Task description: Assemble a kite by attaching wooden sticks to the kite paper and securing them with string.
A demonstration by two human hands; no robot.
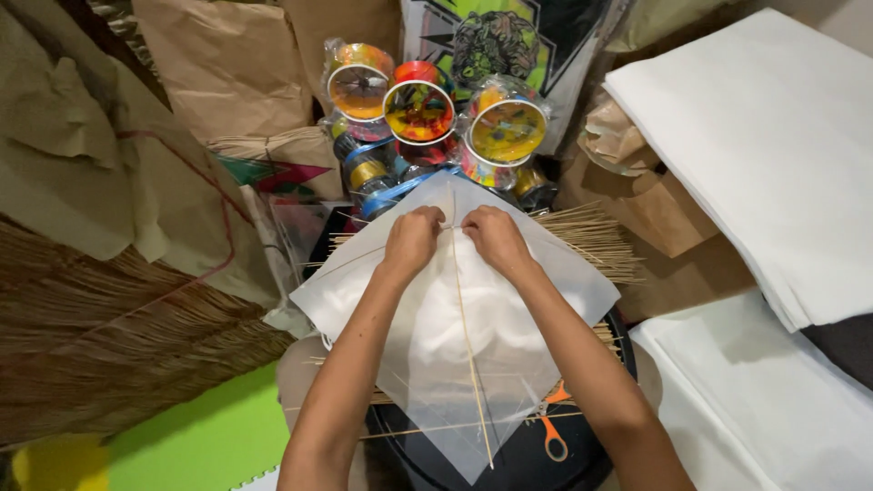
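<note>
Left hand: the left hand (412, 241) is closed, fingertips pinching the white paper kite (455, 336) just left of its central stick.
Right hand: the right hand (496, 238) is closed too, pinching just right of the same spot.
Kite: a white diamond lying flat over a round black tray (509, 459), far corner toward the spools.
Spine stick: a thin bamboo stick (470, 355) runs from near the fingertips to the near corner.
Doing it well: keeping both pinches close to the stick and the paper flat should keep the stick centred.
Around: colourful thread spools (418, 114) far; bamboo sticks (591, 241) right; orange-handled scissors (551, 436) near; stacked white paper (773, 155) far right.
</note>
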